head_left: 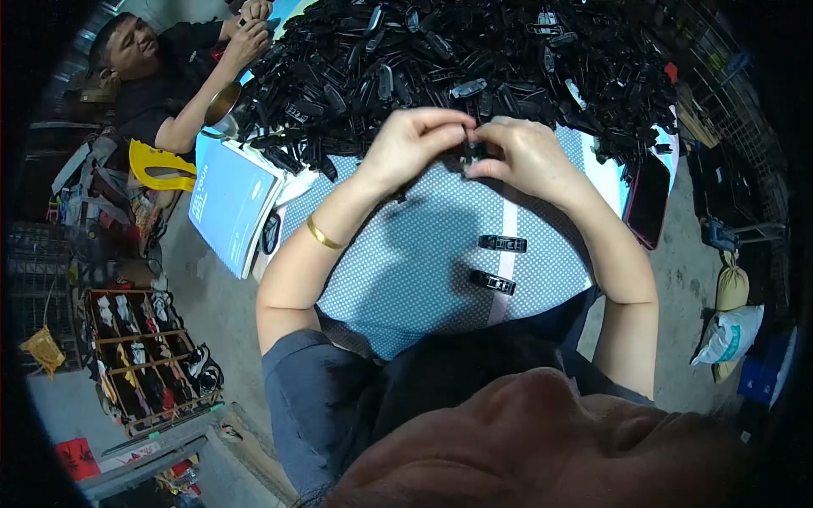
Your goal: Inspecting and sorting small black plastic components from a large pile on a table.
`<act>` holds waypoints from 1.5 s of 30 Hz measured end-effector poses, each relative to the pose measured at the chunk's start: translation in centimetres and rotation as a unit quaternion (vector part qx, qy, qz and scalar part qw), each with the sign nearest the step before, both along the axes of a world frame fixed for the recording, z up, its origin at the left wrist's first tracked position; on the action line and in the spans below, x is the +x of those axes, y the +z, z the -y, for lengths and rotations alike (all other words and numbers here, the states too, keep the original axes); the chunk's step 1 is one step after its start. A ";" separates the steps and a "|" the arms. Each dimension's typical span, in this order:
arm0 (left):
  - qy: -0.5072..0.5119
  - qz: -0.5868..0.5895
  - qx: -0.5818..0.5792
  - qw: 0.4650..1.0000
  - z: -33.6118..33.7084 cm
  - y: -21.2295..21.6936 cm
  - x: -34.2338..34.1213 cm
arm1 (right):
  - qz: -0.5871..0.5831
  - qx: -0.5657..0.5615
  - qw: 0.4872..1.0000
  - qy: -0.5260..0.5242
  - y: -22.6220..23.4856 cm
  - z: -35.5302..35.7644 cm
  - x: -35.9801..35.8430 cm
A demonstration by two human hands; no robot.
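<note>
Gripping a small black part (468, 157) between the closed fingers of left hand (406, 148) and right hand (535, 161), above the dotted worktop (550, 245). Showing too small for finer shape. Wearing a gold bangle (324, 234) on the left. Facing a broad heap of black pieces (406, 72), just beyond both hands. Lying nearer the body, apart: two black curved clips (502, 244). Flanking: blue notebook (237, 203), left; dark phone (647, 201), right.
</note>
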State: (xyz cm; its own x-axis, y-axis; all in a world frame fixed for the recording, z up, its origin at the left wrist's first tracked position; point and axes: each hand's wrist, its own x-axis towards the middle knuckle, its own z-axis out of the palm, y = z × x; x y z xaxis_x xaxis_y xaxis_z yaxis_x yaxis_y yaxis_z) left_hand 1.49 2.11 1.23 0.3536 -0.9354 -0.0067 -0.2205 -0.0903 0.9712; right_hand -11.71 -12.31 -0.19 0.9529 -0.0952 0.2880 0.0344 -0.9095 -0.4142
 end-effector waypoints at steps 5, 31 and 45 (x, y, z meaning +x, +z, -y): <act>-0.101 0.185 0.116 0.971 -0.2 -1.1 -1.7 | -0.045 -0.117 0.992 -0.025 -0.9 0.3 -0.2; -0.012 0.515 -0.045 0.856 4.4 -1.5 1.5 | 0.112 0.638 0.761 -0.047 -1.3 3.8 1.5; 0.084 -0.024 -0.154 0.984 3.1 -2.3 0.1 | 0.084 0.622 0.775 -0.077 -1.6 1.3 1.3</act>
State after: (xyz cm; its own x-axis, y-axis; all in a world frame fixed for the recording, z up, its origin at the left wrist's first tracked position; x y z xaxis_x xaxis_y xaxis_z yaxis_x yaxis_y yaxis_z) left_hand 1.64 -0.98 -1.06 0.5096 -0.8240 0.2478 -0.1806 0.1791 0.9671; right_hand -10.40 -13.63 -1.77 0.8619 -0.5071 0.0006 0.1131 0.1910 -0.9751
